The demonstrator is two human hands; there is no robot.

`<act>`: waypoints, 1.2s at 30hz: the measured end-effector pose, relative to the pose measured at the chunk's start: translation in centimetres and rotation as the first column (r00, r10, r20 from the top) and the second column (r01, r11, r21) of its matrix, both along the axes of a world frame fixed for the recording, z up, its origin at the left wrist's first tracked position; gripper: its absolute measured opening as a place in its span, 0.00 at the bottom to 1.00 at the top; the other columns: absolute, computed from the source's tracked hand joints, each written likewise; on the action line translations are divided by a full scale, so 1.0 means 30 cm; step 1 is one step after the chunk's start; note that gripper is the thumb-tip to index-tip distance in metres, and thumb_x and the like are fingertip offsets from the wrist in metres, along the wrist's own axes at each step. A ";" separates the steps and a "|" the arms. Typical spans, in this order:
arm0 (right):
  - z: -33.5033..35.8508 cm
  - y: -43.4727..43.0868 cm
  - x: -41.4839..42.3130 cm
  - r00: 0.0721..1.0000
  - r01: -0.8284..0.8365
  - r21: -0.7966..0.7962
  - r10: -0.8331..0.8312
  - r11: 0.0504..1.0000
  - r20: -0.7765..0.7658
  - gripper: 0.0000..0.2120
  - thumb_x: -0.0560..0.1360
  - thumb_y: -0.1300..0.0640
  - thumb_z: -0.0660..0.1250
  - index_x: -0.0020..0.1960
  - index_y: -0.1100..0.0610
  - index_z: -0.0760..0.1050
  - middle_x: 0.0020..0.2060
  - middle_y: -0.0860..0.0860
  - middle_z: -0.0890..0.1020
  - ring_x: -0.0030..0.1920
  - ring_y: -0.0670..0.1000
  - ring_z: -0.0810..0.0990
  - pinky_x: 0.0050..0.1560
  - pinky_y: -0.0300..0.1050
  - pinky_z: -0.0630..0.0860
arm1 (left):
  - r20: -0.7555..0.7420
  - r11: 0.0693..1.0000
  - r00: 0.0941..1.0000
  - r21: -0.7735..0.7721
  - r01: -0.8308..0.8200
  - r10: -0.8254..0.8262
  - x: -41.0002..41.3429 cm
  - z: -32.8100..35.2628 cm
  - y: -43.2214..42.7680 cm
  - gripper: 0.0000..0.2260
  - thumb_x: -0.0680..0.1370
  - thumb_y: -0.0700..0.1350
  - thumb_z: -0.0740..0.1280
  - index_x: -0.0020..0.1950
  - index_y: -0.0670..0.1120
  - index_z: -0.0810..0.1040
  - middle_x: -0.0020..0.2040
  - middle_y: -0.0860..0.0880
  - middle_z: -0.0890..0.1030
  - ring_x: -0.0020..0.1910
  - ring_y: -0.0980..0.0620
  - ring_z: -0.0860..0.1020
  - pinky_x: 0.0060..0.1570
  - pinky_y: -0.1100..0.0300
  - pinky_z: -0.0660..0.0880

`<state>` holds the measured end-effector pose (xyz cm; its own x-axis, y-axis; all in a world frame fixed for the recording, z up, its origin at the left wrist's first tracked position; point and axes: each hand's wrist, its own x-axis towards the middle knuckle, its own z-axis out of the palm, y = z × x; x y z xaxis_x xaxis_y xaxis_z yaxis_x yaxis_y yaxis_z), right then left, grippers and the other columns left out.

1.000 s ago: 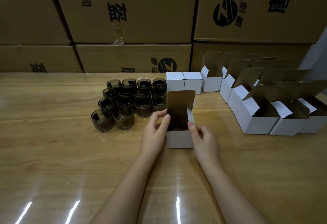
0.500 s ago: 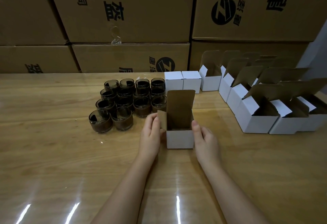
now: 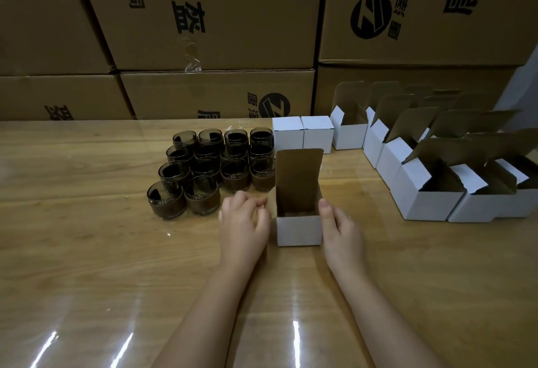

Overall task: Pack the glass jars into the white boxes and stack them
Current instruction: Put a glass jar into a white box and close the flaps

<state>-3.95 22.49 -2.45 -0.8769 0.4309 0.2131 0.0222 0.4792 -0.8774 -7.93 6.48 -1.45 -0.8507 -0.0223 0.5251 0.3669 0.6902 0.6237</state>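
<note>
An open white box (image 3: 298,229) stands on the wooden table in front of me, its brown lid flap upright. My right hand (image 3: 342,232) rests against the box's right side, thumb on its upper edge. My left hand (image 3: 244,222) is just left of the box, fingers curled and blurred, touching or nearly touching the left flap; nothing is in it. Several dark glass jars (image 3: 215,169) stand in rows to the left behind my left hand. Two closed white boxes (image 3: 302,133) stand side by side behind the open box.
Several open white boxes (image 3: 422,199) with raised flaps stand in rows at the right. Large brown cartons (image 3: 215,18) are stacked as a wall along the table's far edge. The glossy wooden table (image 3: 87,251) shows light reflections near me.
My left hand has come off the box's left side and drawn back a little to the left. The box and my right hand have stayed almost in place.
</note>
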 end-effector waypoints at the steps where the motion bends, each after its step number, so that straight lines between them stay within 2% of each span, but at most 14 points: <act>1: 0.001 0.001 0.001 1.000 0.004 -0.018 -0.004 1.000 0.003 0.22 0.68 0.26 0.47 0.36 0.42 0.66 0.33 0.42 0.70 0.37 0.44 0.71 0.34 0.37 0.63 | -0.005 1.000 1.000 -0.029 -0.006 0.006 0.005 0.001 0.006 0.07 0.76 0.40 0.65 0.49 0.43 0.83 0.44 0.51 0.76 0.48 0.52 0.69 0.51 0.53 0.67; 3: 0.002 0.002 0.002 1.000 0.005 -0.038 -0.005 0.999 0.005 0.23 0.68 0.26 0.47 0.36 0.42 0.67 0.33 0.43 0.70 0.37 0.45 0.71 0.34 0.38 0.64 | -0.007 0.999 1.000 -0.043 -0.026 0.026 0.011 0.008 0.018 0.08 0.77 0.46 0.66 0.46 0.45 0.84 0.42 0.51 0.76 0.47 0.51 0.71 0.50 0.54 0.66; 6: 0.006 0.001 0.005 1.000 0.006 -0.044 -0.006 0.999 0.006 0.25 0.68 0.25 0.48 0.37 0.44 0.69 0.33 0.43 0.71 0.37 0.44 0.72 0.34 0.37 0.64 | 0.068 0.999 0.997 -0.009 -0.034 0.035 0.011 0.023 0.027 0.19 0.75 0.62 0.60 0.44 0.50 0.83 0.39 0.57 0.74 0.47 0.53 0.70 0.51 0.56 0.64; 8: 0.009 0.000 0.006 1.000 0.010 -0.054 -0.009 0.999 0.008 0.27 0.67 0.25 0.48 0.39 0.45 0.71 0.32 0.43 0.72 0.37 0.44 0.72 0.34 0.37 0.64 | 0.139 0.999 0.990 0.004 -0.035 0.034 0.001 0.029 0.029 0.21 0.72 0.65 0.59 0.43 0.51 0.83 0.38 0.59 0.73 0.48 0.54 0.70 0.52 0.55 0.67; 11: 0.012 0.002 0.009 1.000 0.018 -0.068 -0.017 0.998 0.018 0.31 0.65 0.24 0.49 0.43 0.48 0.75 0.33 0.44 0.75 0.38 0.43 0.75 0.34 0.36 0.65 | 0.220 0.996 0.975 0.086 0.011 -0.030 -0.020 0.027 0.025 0.14 0.73 0.60 0.64 0.42 0.51 0.82 0.37 0.58 0.75 0.48 0.52 0.73 0.51 0.49 0.74; 14: 0.014 0.003 0.012 0.999 0.026 -0.065 -0.024 0.998 0.024 0.32 0.65 0.24 0.49 0.47 0.47 0.76 0.37 0.44 0.78 0.41 0.43 0.77 0.35 0.36 0.68 | 0.253 0.985 0.961 0.158 0.069 -0.108 -0.035 0.018 0.019 0.11 0.74 0.54 0.65 0.38 0.51 0.81 0.36 0.56 0.77 0.44 0.52 0.76 0.47 0.48 0.77; 17: 0.014 0.003 0.012 1.000 0.027 -0.047 -0.027 0.999 0.011 0.34 0.66 0.24 0.49 0.48 0.49 0.77 0.36 0.45 0.78 0.40 0.45 0.77 0.35 0.36 0.68 | 0.255 0.979 0.957 0.181 0.091 -0.136 -0.037 0.010 0.018 0.09 0.74 0.55 0.63 0.35 0.57 0.77 0.36 0.55 0.78 0.40 0.57 0.76 0.43 0.51 0.77; 21: 0.018 0.003 0.011 0.999 0.039 -0.028 -0.039 0.999 -0.004 0.33 0.67 0.26 0.48 0.45 0.51 0.76 0.33 0.45 0.76 0.37 0.45 0.76 0.33 0.37 0.66 | 0.262 0.969 0.954 0.230 0.085 -0.146 -0.033 0.002 0.027 0.09 0.75 0.53 0.64 0.36 0.55 0.79 0.39 0.51 0.79 0.39 0.58 0.76 0.42 0.56 0.76; 23: 0.020 0.002 0.012 0.999 0.048 -0.013 -0.048 0.999 -0.012 0.30 0.68 0.27 0.48 0.43 0.50 0.74 0.31 0.45 0.75 0.35 0.45 0.75 0.32 0.37 0.64 | 0.261 0.957 0.951 0.276 0.091 -0.166 -0.027 0.001 0.028 0.09 0.76 0.52 0.65 0.35 0.58 0.77 0.39 0.51 0.80 0.39 0.58 0.76 0.40 0.63 0.74; 25: 0.022 0.000 0.013 0.998 0.057 0.030 -0.056 0.998 -0.025 0.29 0.69 0.28 0.47 0.43 0.50 0.73 0.30 0.44 0.73 0.34 0.44 0.74 0.31 0.36 0.63 | 0.274 0.935 0.942 0.341 0.091 -0.192 -0.026 -0.004 0.027 0.08 0.76 0.51 0.66 0.36 0.56 0.78 0.36 0.53 0.79 0.38 0.57 0.76 0.38 0.66 0.73; 27: 0.024 -0.002 0.016 0.998 0.061 0.086 -0.058 0.994 -0.038 0.30 0.70 0.29 0.45 0.44 0.50 0.75 0.29 0.44 0.73 0.33 0.43 0.73 0.30 0.34 0.61 | 0.298 0.910 0.930 0.407 0.082 -0.217 -0.028 -0.011 0.027 0.06 0.75 0.51 0.67 0.39 0.52 0.79 0.30 0.57 0.77 0.36 0.56 0.76 0.39 0.64 0.73; 30: 0.030 0.001 0.018 0.998 0.043 0.165 -0.036 0.985 -0.046 0.31 0.71 0.29 0.45 0.50 0.49 0.76 0.29 0.42 0.73 0.33 0.42 0.73 0.29 0.34 0.61 | 0.321 0.863 0.906 0.498 0.086 -0.276 -0.033 -0.022 0.028 0.03 0.76 0.49 0.68 0.45 0.51 0.79 0.26 0.59 0.72 0.30 0.60 0.73 0.34 0.68 0.73; 33: 0.037 0.004 0.016 0.999 0.018 0.193 -0.011 0.981 -0.035 0.34 0.70 0.28 0.45 0.56 0.49 0.76 0.36 0.42 0.77 0.38 0.42 0.76 0.31 0.34 0.65 | 0.315 0.867 0.908 0.489 0.095 -0.277 -0.042 -0.028 0.022 0.03 0.75 0.51 0.69 0.44 0.53 0.78 0.25 0.58 0.71 0.29 0.59 0.72 0.34 0.62 0.73; 36: 0.051 -0.009 0.016 0.999 -0.011 0.180 0.019 0.984 -0.046 0.37 0.68 0.26 0.48 0.61 0.50 0.73 0.49 0.44 0.79 0.47 0.43 0.77 0.38 0.37 0.74 | 0.305 0.871 0.916 0.483 0.087 -0.261 -0.044 -0.032 0.024 0.03 0.75 0.51 0.69 0.43 0.54 0.78 0.25 0.58 0.70 0.29 0.57 0.71 0.34 0.56 0.72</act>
